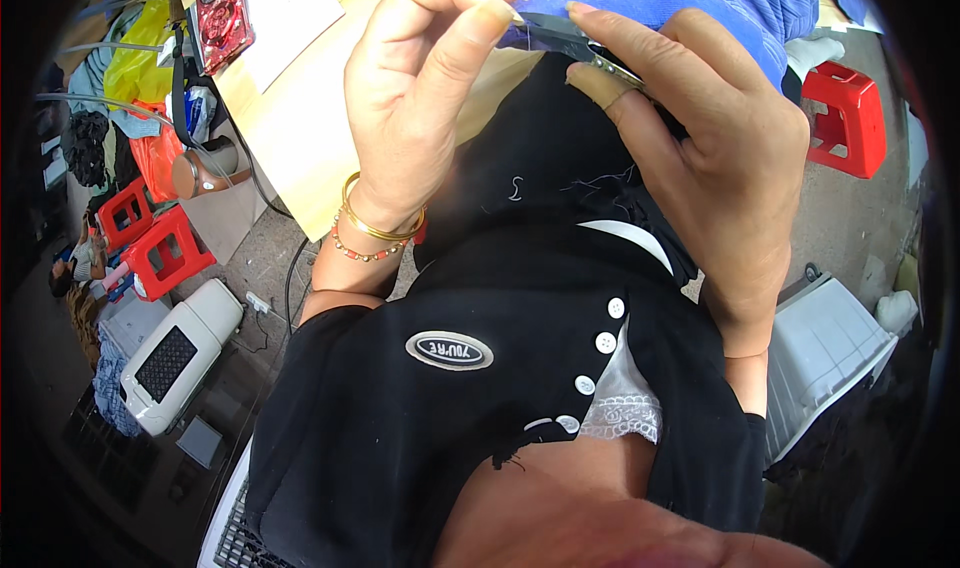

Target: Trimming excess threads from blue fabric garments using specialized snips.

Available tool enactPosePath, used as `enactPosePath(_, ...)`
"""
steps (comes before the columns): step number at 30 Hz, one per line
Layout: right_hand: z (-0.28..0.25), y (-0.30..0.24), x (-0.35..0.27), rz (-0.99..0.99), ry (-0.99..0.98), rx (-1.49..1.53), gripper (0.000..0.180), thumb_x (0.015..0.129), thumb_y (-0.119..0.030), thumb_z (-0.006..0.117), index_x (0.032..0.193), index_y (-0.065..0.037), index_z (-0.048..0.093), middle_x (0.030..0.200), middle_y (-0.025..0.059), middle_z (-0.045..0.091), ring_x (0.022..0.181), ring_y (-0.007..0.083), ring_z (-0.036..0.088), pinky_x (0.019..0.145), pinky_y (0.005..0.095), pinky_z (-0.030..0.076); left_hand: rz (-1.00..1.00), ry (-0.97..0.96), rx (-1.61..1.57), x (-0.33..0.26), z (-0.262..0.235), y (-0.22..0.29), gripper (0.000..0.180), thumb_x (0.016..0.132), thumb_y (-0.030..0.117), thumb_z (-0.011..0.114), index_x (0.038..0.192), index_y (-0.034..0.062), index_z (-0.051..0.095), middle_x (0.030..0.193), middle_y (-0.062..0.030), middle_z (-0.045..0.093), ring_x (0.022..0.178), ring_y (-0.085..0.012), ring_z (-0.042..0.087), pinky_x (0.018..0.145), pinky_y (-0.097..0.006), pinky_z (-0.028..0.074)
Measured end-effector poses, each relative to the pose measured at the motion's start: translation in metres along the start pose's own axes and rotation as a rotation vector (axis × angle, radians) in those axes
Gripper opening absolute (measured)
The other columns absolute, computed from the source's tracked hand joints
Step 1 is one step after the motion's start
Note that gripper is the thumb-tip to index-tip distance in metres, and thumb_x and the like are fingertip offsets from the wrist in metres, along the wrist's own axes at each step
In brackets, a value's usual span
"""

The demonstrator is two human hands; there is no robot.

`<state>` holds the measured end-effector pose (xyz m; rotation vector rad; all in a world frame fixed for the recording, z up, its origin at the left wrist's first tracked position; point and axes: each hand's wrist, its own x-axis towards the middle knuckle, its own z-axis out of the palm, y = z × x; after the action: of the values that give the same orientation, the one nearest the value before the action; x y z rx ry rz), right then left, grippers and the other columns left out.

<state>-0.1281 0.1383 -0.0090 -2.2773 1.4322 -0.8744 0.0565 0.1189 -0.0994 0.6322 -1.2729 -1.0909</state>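
Observation:
Blue ribbed fabric [740,13] lies across the worktable's edge at the top, with a smoother blue band [620,3] along its near side. My left hand [415,93] pinches thumb and index finger together at the band's left end; what is between the fingertips is too small to make out. My right hand [710,118] is closed on small thread snips [555,38]. Their dark blades point left, close to my left fingertips, and touch or nearly touch the band. A tan wrap [597,85] covers my right thumb tip.
A pale wooden tabletop [290,118] holds a red patterned case [222,18] and white paper [290,8]. Red stools [845,118] stand on both sides. A white bin [830,353] is at right, a white-and-black appliance [180,358] at left. Loose threads [516,188] lie on my black clothes.

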Motion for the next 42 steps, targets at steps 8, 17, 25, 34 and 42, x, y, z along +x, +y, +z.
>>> enactPosePath(8,0.002,0.006,0.000,-0.037,-0.006,0.054,0.033,0.073,-0.002,0.076,0.105,-0.006,0.072,0.066,0.0019,0.046,0.056,0.0084,0.042,0.050,0.0237,0.034,0.001,0.044,0.037,0.000,-0.005,0.000,0.013,0.097,0.009,0.053,0.104,-0.0012,0.059,0.110,-0.0153,0.059,0.103,-0.0187,0.055,0.091,-0.031,0.041)
enactPosePath(17,-0.040,0.070,-0.026,0.097,0.393,0.207,0.024,0.091,-0.005,0.063,0.114,0.001,0.066,0.083,0.0014,0.062,0.070,0.0036,0.054,0.060,0.0145,0.038,-0.493,0.106,0.136,0.008,-0.007,-0.002,0.019,0.094,0.021,0.060,0.093,0.0033,0.066,0.089,-0.0049,0.064,0.082,-0.0155,0.058,0.073,-0.024,0.041)
enactPosePath(25,-0.033,0.123,-0.040,0.449,-0.014,0.667,0.036,0.084,-0.009,0.073,0.117,0.001,0.063,0.085,-0.0040,0.060,0.077,0.0013,0.053,0.068,0.0143,0.039,-0.429,-0.032,-0.032,0.016,0.005,0.008,0.022,0.093,0.016,0.062,0.109,0.0011,0.063,0.094,0.0008,0.062,0.082,-0.0045,0.052,0.076,-0.020,0.040)
enactPosePath(34,-0.052,0.122,-0.048,0.199,0.447,0.531,0.019,0.085,0.009,0.063,0.104,0.006,0.062,0.096,0.0104,0.069,0.081,0.0103,0.065,0.073,0.0187,0.049,0.008,0.118,0.243,0.039,0.001,0.018,0.018,0.084,-0.005,0.067,0.102,-0.0025,0.067,0.099,-0.0065,0.061,0.086,-0.0108,0.056,0.085,-0.022,0.046)
enactPosePath(42,-0.066,0.110,-0.096,-0.089,0.232,0.253,0.020,0.071,0.008,0.069,0.091,0.006,0.066,0.075,0.0053,0.061,0.062,0.0067,0.046,0.052,0.0207,0.032,0.130,-0.147,0.365,0.017,-0.026,0.018,0.021,0.076,-0.012,0.069,0.094,-0.0007,0.069,0.099,-0.0099,0.057,0.093,-0.0163,0.057,0.084,-0.028,0.050)
